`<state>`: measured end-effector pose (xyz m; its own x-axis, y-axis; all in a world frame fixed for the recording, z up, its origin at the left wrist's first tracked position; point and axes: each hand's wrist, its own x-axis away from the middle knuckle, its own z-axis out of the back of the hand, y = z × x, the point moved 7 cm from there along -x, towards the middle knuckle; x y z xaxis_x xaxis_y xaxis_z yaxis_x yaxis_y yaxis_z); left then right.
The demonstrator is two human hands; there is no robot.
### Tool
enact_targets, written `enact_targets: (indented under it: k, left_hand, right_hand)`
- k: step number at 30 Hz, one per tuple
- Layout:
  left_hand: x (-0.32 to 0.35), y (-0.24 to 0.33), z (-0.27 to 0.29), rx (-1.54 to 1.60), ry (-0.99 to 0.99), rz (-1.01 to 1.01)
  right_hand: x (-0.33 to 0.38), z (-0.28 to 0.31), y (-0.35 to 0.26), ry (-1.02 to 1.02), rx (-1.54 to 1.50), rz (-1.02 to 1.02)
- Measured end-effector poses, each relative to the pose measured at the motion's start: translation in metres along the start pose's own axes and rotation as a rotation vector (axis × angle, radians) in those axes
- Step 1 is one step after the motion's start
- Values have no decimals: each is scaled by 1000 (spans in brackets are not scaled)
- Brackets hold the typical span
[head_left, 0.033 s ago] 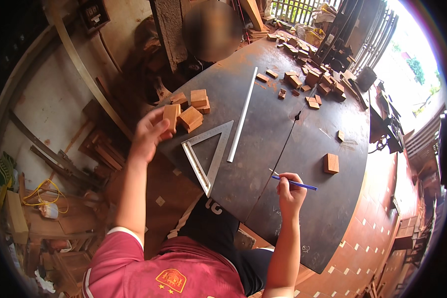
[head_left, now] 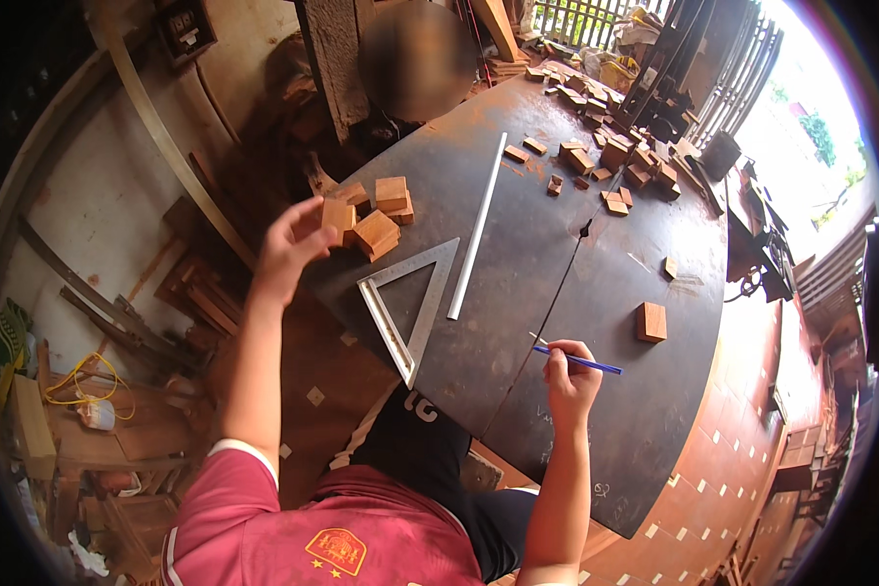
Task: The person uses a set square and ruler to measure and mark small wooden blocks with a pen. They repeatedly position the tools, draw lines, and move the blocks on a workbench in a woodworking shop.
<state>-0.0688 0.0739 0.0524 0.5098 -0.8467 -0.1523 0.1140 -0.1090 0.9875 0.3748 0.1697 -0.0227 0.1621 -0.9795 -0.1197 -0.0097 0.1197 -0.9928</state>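
Note:
My left hand [head_left: 289,252] is beside a wooden block [head_left: 338,217] at the table's left edge, thumb and fingers apart. The fingertips are at the block's left side; whether they still touch it is unclear. Several more wooden blocks [head_left: 375,232] are clustered against that one. My right hand [head_left: 572,379] pinches a blue pen [head_left: 596,364] above the dark tabletop [head_left: 498,391], its tip pointing left. Between my hands lie a metal triangle square [head_left: 428,317] and, farther off, a long white straight strip [head_left: 477,230].
A single wooden block [head_left: 651,321] sits on the right of the table, with a smaller piece [head_left: 670,267] beyond it. Many small wood offcuts [head_left: 615,154] are heaped at the far end. A dark seam [head_left: 532,359] crosses the tabletop. A person is across the table.
My left hand has drawn slightly left, away from the wooden block, and its fingers have loosened. The block remains with the cluster. My right hand with the pen has barely moved.

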Motion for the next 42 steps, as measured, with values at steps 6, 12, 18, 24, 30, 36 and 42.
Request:
enact_targets:
  k: [6, 12, 18, 24, 30, 36, 42]
  left_hand:
    - [-104, -13, 58, -737, 169, -163]
    - [-163, -50, -1, -981, -58, -200]
    - [-200, -102, 28, -860, -269, -53]
    - [-183, -71, 24, -992, -85, -240]
    - [-40, -10, -8, -887, -27, -528]
    - [50, -10, -72, -829, -37, -1078]
    - [54, -61, -86, -673, 27, -1070]
  right_hand:
    - [-3, -13, -2, -20, 22, 21]
    - [-7, 9, 4, 88, 121, 64]
    - [-12, -5, 10, 25, 84, 23]
    - [-1, 4, -6, 39, 127, 114]
    - [5, 2, -29, 35, 158, 264]
    - [34, -4, -105, -101, 280, 715]
    - [35, -73, -189, -423, 856, 806]
